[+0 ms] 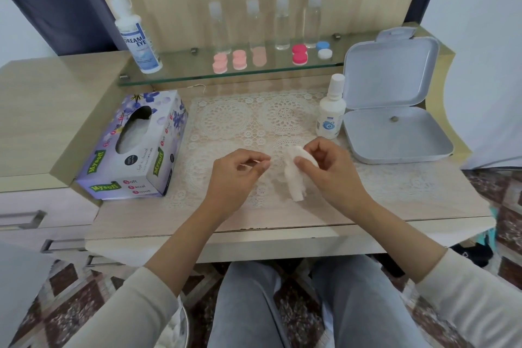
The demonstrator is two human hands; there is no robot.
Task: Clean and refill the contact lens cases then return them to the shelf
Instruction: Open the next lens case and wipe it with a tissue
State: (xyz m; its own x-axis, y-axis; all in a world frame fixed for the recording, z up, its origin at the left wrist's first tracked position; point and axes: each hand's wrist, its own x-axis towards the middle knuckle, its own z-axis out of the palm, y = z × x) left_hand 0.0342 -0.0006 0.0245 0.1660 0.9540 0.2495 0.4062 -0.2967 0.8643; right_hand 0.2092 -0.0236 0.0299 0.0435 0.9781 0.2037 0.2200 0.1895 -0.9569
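Observation:
Over the lace mat, my right hand (330,167) grips a crumpled white tissue (295,181), and its thumb presses the tissue against a small round white piece that is mostly wrapped. My left hand (237,175) hovers just to the left with fingers curled, pinching a small pale piece (255,162) between thumb and forefinger; I cannot tell what that piece is. On the glass shelf (175,76) lie two pink lens cases (220,63) (239,59), a peach one (259,56), a red one (300,54) and a blue-and-white one (324,49).
A large solution bottle (138,37) stands at the shelf's left end, with several clear bottles (282,25) behind the cases. A small solution bottle (330,110) and an open grey box (395,127) stand right of the mat. A tissue box (132,147) lies to the left.

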